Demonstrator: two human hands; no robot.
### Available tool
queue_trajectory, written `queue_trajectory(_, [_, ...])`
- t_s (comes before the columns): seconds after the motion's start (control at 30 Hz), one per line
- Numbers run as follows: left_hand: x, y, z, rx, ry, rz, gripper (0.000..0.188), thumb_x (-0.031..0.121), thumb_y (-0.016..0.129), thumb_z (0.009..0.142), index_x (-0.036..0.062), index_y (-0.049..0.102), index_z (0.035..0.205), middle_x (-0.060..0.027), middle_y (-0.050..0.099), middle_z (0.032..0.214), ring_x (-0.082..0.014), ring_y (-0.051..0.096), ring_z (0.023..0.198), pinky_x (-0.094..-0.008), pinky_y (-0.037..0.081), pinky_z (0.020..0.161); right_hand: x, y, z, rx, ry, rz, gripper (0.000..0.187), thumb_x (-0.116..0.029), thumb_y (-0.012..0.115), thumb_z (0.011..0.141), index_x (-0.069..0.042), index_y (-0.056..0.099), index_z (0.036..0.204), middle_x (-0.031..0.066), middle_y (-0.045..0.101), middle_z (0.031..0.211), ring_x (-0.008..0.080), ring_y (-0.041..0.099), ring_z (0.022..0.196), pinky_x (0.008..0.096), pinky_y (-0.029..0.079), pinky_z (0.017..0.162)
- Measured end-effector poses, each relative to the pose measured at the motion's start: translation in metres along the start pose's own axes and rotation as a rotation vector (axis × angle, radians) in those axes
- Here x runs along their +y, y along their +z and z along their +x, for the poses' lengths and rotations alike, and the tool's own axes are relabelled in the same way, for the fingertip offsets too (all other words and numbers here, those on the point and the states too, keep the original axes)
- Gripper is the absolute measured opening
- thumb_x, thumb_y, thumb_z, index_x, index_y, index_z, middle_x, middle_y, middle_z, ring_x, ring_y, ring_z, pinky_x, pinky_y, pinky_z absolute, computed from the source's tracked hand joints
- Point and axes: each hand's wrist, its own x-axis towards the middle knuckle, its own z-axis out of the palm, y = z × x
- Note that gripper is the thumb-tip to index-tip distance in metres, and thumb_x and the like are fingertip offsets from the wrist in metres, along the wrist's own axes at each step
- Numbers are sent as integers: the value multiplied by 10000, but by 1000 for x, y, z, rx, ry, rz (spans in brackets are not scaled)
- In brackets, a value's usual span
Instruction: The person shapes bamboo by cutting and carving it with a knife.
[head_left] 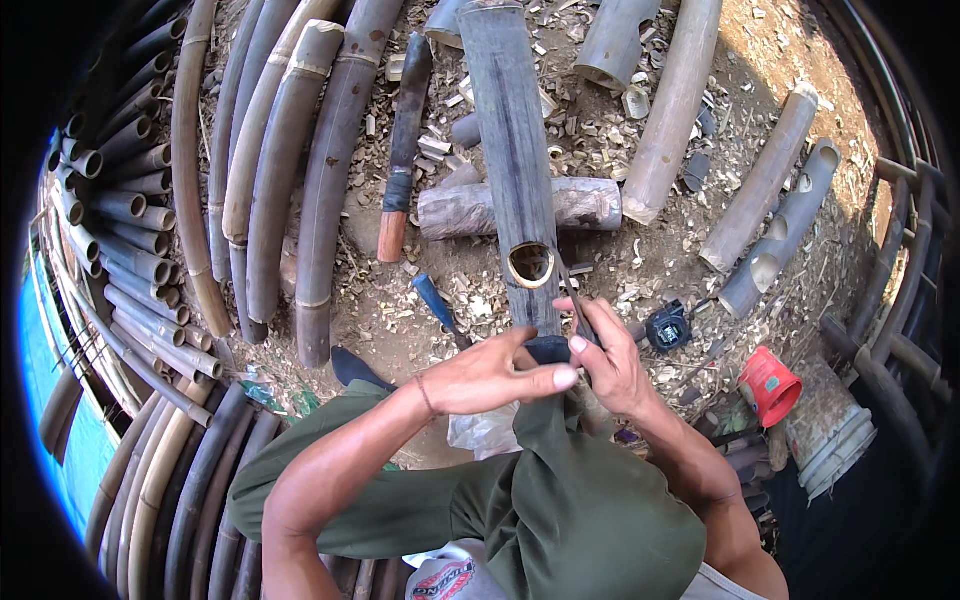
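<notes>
A long grey bamboo pole [512, 140] runs away from me, with a rounded hole [531, 265] cut through its near part. It rests across a shorter bamboo piece [450, 211] lying crosswise. My right hand [612, 362] is closed on a thin, dark blade-like tool [572, 297], which slants up along the pole's right side near the hole; its handle is hidden. My left hand [490, 375] is beside the pole's near end, its thumb stretched toward my right hand and its fingers loosely apart, seemingly holding nothing.
A large knife [403, 150] with a wooden handle and a blue-handled tool [433, 300] lie left of the pole. To the right are a black tape measure [667, 326], a red container [770, 387] and a bamboo piece with holes [781, 228]. Chips cover the ground; bamboo stacks [135, 215] stand left.
</notes>
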Motion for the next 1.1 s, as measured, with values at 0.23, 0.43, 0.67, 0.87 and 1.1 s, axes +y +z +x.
queue_trajectory(0.23, [8,34,100,468,42,-386,476,357,523,956,-28,590,685,-67,562,563,-127,541,470,-300,437,459,-5,-31,37,-170,245,-408,362,-156,626,809,-67,578,1157,241,648,750,434,655,744,492,508,657])
queue_trajectory(0.43, [10,29,84,278,226,-1313,246,270,511,986,53,623,958,5,509,667,-96,471,567,-249,378,504,-91,-45,103,-609,81,-1010,308,-180,703,802,10,660,1040,197,715,834,353,714,779,444,569,684])
queue_trajectory(0.67, [-3,28,84,-18,534,-1925,308,281,410,1016,61,625,1038,-30,676,865,-126,563,685,-328,499,794,-115,-9,150,-887,-133,-1352,292,-170,688,777,-56,676,1046,150,717,770,315,720,765,402,562,633])
queue_trajectory(0.87, [18,22,91,413,78,-587,395,247,485,909,-23,624,658,-86,590,574,-170,538,472,-316,417,483,-52,-39,69,-364,213,-663,171,-97,614,836,-21,599,988,248,652,735,458,640,728,504,513,644])
queue_trajectory(1.1, [-3,23,77,244,323,-1636,272,210,442,1009,1,615,1000,-64,619,767,-162,577,679,-319,483,658,-121,-20,130,-854,27,-1235,201,-123,667,809,-53,707,993,144,737,913,286,729,871,400,573,738])
